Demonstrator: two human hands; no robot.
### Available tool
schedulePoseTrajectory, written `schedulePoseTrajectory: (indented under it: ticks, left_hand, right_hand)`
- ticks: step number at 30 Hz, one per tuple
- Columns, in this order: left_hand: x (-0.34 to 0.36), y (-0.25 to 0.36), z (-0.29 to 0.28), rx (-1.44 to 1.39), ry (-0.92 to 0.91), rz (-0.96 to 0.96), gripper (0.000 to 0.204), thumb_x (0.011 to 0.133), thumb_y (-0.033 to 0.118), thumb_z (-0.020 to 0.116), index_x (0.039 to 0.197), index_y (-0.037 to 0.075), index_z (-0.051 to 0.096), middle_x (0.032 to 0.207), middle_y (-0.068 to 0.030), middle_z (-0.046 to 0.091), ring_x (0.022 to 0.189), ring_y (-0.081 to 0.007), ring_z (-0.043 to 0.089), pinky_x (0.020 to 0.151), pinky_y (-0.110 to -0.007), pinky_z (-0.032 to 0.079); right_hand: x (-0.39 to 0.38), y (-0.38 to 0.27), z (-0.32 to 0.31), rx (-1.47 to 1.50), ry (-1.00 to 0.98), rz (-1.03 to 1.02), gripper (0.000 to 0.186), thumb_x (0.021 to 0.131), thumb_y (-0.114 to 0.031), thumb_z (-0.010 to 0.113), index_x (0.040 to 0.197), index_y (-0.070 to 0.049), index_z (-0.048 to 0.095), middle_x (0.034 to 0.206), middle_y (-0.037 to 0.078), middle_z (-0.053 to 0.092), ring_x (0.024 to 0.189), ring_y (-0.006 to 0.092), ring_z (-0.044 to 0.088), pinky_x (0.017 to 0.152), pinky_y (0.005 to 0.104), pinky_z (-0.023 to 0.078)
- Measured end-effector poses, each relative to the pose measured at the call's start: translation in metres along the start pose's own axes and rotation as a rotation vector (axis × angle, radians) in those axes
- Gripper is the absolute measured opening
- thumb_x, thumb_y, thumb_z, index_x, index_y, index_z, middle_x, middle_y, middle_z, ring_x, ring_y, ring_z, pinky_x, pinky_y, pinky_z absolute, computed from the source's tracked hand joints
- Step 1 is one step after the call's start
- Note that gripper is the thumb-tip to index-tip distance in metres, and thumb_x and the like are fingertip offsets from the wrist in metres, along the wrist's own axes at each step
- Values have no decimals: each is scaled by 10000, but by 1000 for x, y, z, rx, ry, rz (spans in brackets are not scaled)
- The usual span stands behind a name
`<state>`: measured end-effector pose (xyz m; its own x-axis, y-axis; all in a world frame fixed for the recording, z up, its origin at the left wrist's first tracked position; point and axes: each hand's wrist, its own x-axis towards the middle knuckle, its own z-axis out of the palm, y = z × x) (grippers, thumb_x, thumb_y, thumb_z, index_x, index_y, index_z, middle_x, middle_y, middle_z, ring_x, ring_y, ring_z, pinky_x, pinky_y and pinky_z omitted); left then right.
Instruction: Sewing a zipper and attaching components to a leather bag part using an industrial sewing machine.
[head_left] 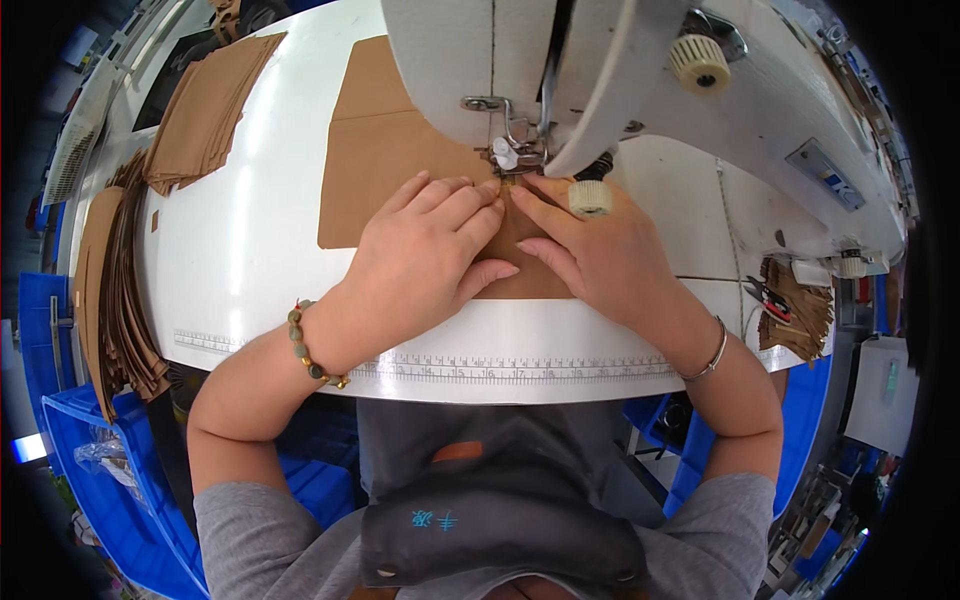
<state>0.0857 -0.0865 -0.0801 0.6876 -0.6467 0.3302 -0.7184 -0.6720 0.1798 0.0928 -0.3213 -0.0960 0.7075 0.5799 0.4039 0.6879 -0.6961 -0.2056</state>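
A flat brown panel (pixel 372 150), of leather or cloth, lies on the white sewing table, partly under the head of a white sewing machine (pixel 455 60). My left hand (pixel 425 230) rests flat on it, fingers stretched toward the presser foot (pixel 518 160) and thumb held apart. From the other side my right hand (pixel 600 235) presses on the panel, its index finger reaching close to the needle area and its thumb spread. Both sets of fingertips nearly meet just in front of the foot. What lies directly beneath the fingertips is hidden.
Stacked brown panels (pixel 212 110) lie at the far left; more brown pieces (pixel 115 290) hang over the left edge. Red-handled snips (pixel 768 300) rest by small brown strips (pixel 800 315) at right. A printed ruler (pixel 480 370) runs along the front edge. Blue bins (pixel 110 480) stand below.
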Motion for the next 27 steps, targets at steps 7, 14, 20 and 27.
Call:
schedulePoseTrajectory:
  ticks: [7, 14, 20, 27]
  left_hand:
    - [-2, 0, -1, 48, -53, -32, 570, 893, 403, 752, 1301, 15, 664, 1391, -117, 645, 1306, -310, 595, 1137, -497, 442]
    - [-5, 4, 1, 98, -23, -56, 618, 879, 445, 753, 1336, 39, 661, 1367, -102, 658, 1297, -291, 604, 1114, -498, 456]
    - [-5, 2, 2, 90, 4, -50, 645, 852, 463, 767, 1331, 42, 668, 1346, -102, 668, 1257, -291, 626, 1108, -497, 461]
    - [1, -3, 4, 98, 21, -44, 659, 848, 463, 771, 1345, 44, 664, 1345, -100, 673, 1242, -291, 632, 1099, -494, 472]
  right_hand:
    - [1, 12, -6, 587, 4, 256, 297, 860, -202, 807, 1043, 22, 739, 1060, 152, 712, 1095, 287, 655, 986, 392, 499]
    - [-3, 18, -7, 876, 77, 347, 232, 887, -176, 783, 1046, -9, 757, 1044, 158, 725, 1096, 248, 649, 1034, 399, 461]
    - [-3, 2, 1, 89, 16, -9, 380, 888, -376, 750, 1114, -70, 758, 1169, 131, 712, 1229, 332, 610, 1162, 564, 374]
    - [-1, 6, 3, 53, -21, 22, 349, 902, -349, 744, 1126, -80, 747, 1192, 125, 699, 1248, 321, 601, 1165, 553, 369]
